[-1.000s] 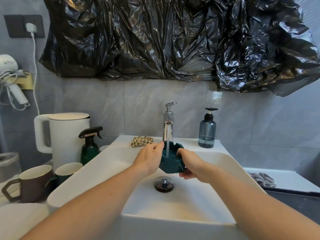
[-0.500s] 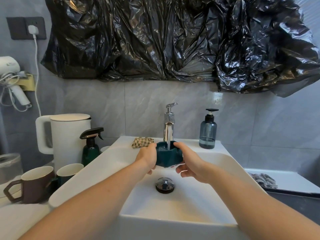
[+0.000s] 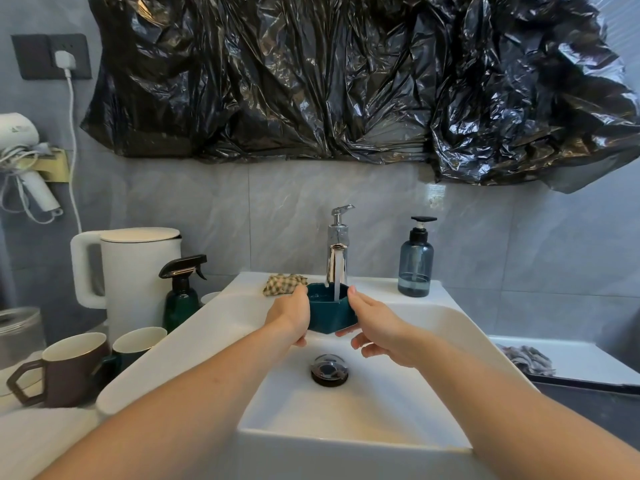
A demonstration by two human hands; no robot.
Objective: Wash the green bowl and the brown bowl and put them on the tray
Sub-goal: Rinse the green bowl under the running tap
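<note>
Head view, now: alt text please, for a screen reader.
Both hands hold a green bowl upright under the running faucet, left hand and right hand on its sides, over a white sink.

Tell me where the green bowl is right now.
In the head view, the green bowl is centre frame, held upright over the sink between the left hand and right hand, directly under the running faucet.

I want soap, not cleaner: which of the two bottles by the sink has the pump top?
The blue-grey bottle on the sink's back ledge, right of the tap. It has a black pump top; the dark green bottle left of the sink has a trigger sprayer.
</note>
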